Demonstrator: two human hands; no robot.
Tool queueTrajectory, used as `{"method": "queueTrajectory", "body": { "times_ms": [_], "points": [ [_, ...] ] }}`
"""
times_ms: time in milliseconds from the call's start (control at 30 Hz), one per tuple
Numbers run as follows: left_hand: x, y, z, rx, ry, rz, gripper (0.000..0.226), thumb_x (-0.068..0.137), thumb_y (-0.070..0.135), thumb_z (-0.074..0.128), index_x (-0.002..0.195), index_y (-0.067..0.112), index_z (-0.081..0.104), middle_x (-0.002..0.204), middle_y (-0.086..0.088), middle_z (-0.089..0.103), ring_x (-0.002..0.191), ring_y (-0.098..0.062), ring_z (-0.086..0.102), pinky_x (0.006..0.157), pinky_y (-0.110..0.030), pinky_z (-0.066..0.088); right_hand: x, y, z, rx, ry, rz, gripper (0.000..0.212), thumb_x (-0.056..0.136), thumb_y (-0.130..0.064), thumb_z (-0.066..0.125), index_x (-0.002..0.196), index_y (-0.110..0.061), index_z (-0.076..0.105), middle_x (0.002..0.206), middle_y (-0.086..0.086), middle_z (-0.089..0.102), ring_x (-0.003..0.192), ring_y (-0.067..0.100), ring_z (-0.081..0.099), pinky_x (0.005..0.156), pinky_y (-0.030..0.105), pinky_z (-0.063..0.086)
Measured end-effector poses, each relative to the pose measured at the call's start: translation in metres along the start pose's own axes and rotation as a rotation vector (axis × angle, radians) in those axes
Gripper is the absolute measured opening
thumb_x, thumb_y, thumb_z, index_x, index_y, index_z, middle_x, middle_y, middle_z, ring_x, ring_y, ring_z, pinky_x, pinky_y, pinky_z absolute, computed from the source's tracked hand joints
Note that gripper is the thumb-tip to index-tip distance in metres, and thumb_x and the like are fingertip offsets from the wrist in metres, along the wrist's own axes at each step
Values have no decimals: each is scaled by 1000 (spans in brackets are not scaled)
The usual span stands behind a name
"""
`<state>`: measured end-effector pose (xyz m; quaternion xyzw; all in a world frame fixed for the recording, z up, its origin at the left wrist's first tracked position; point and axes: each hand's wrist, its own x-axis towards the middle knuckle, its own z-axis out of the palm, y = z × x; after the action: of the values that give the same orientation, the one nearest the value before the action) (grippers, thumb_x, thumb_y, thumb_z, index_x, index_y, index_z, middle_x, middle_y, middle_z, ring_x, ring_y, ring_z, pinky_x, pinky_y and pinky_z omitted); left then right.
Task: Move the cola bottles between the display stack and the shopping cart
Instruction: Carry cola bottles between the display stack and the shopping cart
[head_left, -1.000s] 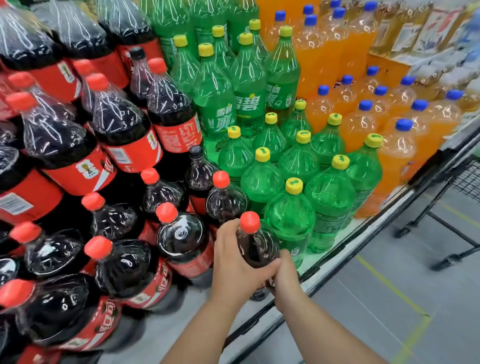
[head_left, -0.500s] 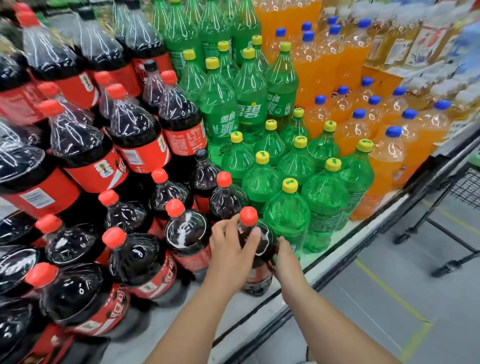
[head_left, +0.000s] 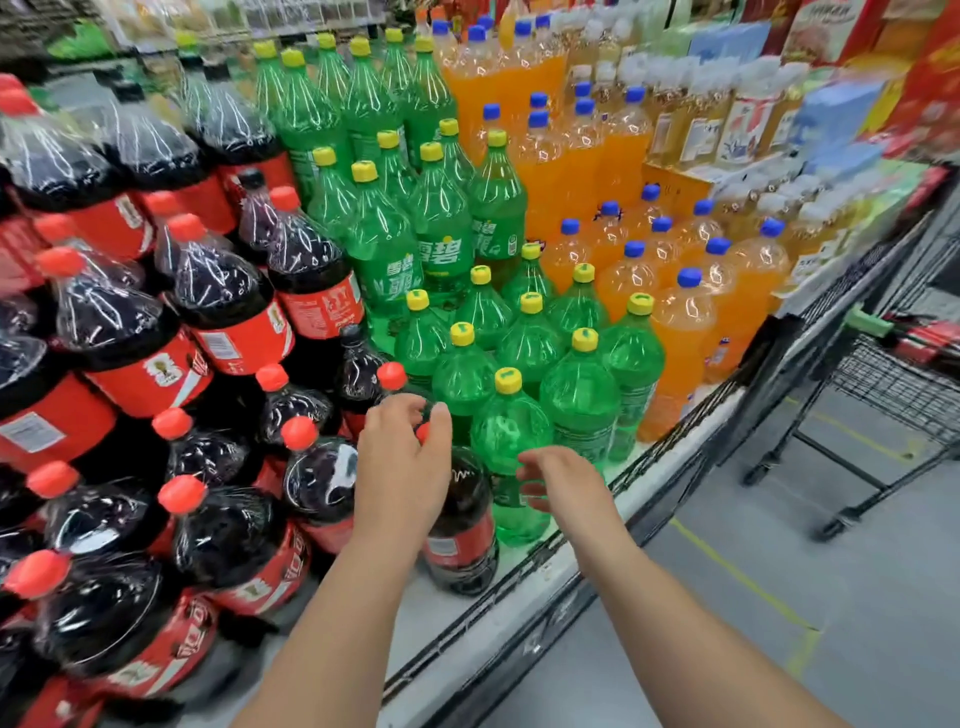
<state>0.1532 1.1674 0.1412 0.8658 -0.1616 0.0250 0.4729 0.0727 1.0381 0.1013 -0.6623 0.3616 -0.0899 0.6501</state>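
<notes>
Left hand (head_left: 402, 467), centre frame, cups the red cap (head_left: 423, 433) of a cola bottle (head_left: 462, 540), fingers and thumb curved round it. Can't tell whether they're clamped or just hovering. Right hand (head_left: 563, 483), fingers apart and relaxed, holds nothing and hangs just right of the bottle, in front of a green bottle (head_left: 509, 431). The cola bottle stands upright on the front ledge of the display stack (head_left: 441, 618), between the other colas at left and the green bottles at right, touching or nearly touching both. The shopping cart (head_left: 893, 389) sits well apart at the right edge of frame. Something red lies in it, too blurred to name. Progress, as a judgement: this bottle is on the stack, not in the cart. It looks like a put-back nearly done, w/ only the left hand to clear, but a fresh pick-up can't be ruled out. How many bottles remain to move isn't shown. Vs. 1 s ago: both hands were wrapped on the bottle, left on the neck and shoulder, right lower down. The right has since come off and the left has slid up to the cap. The bottle's spot is approx. unchanged.
</notes>
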Motion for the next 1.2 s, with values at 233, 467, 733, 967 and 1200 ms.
{"method": "queueTrajectory", "body": {
  "times_ms": [233, 467, 733, 967, 1200],
  "points": [
    [-1, 50, 29, 114, 1, 141, 10, 94, 27, 55, 84, 26, 57, 81, 11, 54, 89, -18, 55, 79, -31, 38, 6, -22, -64, -22, -2, -138, 23, 95, -21, 50, 79, -20, 66, 85, 1, 71, 83, 20, 67, 86, 42, 54],
    [-5, 130, 98, 117, -95, 150, 25, 93, 27, 57, 71, 35, 49, 78, 13, 55, 79, -14, 53, 70, -27, 33, 15, -49, -169, 54, 28, -287, 18, 97, -19, 49, 88, -27, 63, 84, -4, 70, 69, 1, 66, 74, 25, 53],
    [-24, 229, 205, -26, -290, 139, 22, 93, 27, 59, 72, 27, 57, 70, 14, 57, 61, 1, 48, 50, -10, 34, 20, -57, -317, -21, 89, -394, 24, 97, -19, 46, 88, -29, 67, 87, -10, 71, 77, -1, 66, 70, 16, 52],
    [-43, 297, 299, -64, -497, 163, 18, 94, 30, 58, 77, 27, 62, 71, 13, 62, 62, -4, 52, 54, -23, 36, 31, -41, -432, 57, 225, -324, 26, 95, -17, 50, 80, -25, 70, 74, -14, 73, 78, 6, 68, 71, 20, 55],
    [-34, 345, 404, -86, -668, 175, 17, 92, 32, 57, 80, 25, 66, 78, 1, 69, 73, -14, 64, 61, -31, 52, 57, -25, -524, 136, 382, -274, 26, 96, -15, 49, 79, -22, 68, 73, -10, 72, 72, 3, 66, 65, 15, 52]
  ]
}}
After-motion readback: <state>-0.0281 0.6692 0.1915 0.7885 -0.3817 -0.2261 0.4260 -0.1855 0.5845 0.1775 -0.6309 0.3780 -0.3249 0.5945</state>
